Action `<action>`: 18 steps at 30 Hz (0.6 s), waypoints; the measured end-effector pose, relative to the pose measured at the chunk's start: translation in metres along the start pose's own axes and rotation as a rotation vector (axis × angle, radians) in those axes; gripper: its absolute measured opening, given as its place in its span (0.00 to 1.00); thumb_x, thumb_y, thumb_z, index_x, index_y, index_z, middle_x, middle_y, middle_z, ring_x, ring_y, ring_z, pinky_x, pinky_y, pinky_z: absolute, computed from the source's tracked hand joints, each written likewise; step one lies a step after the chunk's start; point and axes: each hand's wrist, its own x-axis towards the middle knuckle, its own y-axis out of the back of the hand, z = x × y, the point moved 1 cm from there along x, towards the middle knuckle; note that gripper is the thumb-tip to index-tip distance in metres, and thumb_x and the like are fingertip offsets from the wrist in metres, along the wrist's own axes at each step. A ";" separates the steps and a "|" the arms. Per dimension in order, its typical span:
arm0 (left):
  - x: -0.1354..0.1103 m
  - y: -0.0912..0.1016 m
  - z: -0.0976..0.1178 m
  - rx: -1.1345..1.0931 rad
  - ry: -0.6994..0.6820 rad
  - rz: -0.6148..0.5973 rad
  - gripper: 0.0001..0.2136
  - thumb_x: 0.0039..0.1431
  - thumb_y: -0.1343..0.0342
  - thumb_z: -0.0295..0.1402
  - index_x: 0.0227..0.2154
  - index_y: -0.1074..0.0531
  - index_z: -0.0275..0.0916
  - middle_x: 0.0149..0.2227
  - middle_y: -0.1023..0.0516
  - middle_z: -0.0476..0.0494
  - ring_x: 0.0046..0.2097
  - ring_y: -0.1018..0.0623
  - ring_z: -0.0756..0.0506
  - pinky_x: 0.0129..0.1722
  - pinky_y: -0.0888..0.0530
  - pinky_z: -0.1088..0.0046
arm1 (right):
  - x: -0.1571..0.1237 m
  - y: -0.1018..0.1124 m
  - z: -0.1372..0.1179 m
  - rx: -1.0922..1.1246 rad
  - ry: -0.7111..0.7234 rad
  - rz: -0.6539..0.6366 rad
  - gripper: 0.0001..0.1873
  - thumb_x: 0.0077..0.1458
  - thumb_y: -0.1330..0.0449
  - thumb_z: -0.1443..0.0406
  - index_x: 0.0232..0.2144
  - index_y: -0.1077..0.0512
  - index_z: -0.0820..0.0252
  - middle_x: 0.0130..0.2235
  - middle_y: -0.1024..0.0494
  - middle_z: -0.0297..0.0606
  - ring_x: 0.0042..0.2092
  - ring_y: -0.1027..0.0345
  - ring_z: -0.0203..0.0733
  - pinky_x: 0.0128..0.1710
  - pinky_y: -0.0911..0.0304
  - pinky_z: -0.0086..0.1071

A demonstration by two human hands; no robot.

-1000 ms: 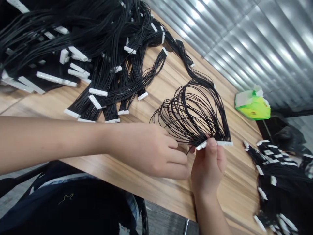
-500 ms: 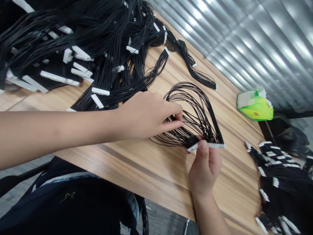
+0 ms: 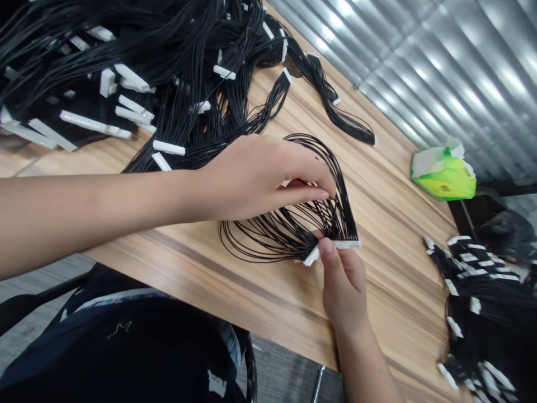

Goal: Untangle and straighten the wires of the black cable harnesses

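The cable (image 3: 344,207) loops over the desk (image 3: 398,302), likely light and floppy; its stiffer white plugs (image 3: 348,244) should suit a grip best. The right hand (image 3: 343,280) pinches them in closed fingers; the left hand's (image 3: 260,179) fingers nearly meet by the cable, hold unclear.

My camera sits on my head and looks forward and down over the wood-grain surface (image 3: 403,252), near enough that my left forearm (image 3: 104,218) runs in large from the left edge and my right forearm (image 3: 364,355) from the bottom. My left grip (image 3: 260,176) falls about mid-frame, my right grip (image 3: 344,282) lower and to its right. The view is tilted, so the surface's near edge slants down rightward. Dark fabric (image 3: 138,358) takes the lower left, a corrugated silvery panel (image 3: 440,73) the upper right.
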 end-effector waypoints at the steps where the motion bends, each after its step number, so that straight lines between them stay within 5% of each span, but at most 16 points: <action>1: 0.000 0.000 -0.001 -0.022 0.007 0.001 0.11 0.70 0.49 0.40 0.43 0.22 0.50 0.43 0.18 0.58 0.43 0.20 0.52 0.38 0.31 0.75 | 0.000 0.000 0.000 -0.002 -0.011 -0.015 0.20 0.63 0.42 0.50 0.32 0.18 0.56 0.24 0.23 0.34 0.29 0.29 0.40 0.31 0.34 0.34; 6: 0.001 0.000 -0.001 -0.119 -0.033 -0.034 0.09 0.68 0.48 0.35 0.43 0.23 0.47 0.38 0.17 0.57 0.36 0.21 0.53 0.37 0.31 0.75 | -0.001 0.002 -0.001 0.054 -0.012 -0.004 0.17 0.63 0.42 0.51 0.38 0.18 0.52 0.28 0.21 0.35 0.33 0.27 0.43 0.36 0.31 0.37; 11: 0.005 -0.001 -0.009 -0.086 -0.009 -0.129 0.12 0.66 0.48 0.31 0.43 0.21 0.51 0.43 0.17 0.58 0.44 0.20 0.52 0.41 0.31 0.76 | 0.000 0.006 0.008 0.006 -0.023 -0.080 0.16 0.62 0.40 0.52 0.33 0.19 0.54 0.24 0.25 0.33 0.32 0.28 0.45 0.37 0.31 0.38; 18: 0.009 -0.006 -0.015 -0.484 0.061 -0.174 0.07 0.63 0.43 0.34 0.37 0.20 0.41 0.34 0.19 0.54 0.34 0.22 0.56 0.34 0.30 0.82 | 0.004 0.010 0.007 0.004 0.012 -0.206 0.16 0.64 0.42 0.54 0.39 0.18 0.54 0.31 0.20 0.35 0.37 0.25 0.45 0.42 0.30 0.40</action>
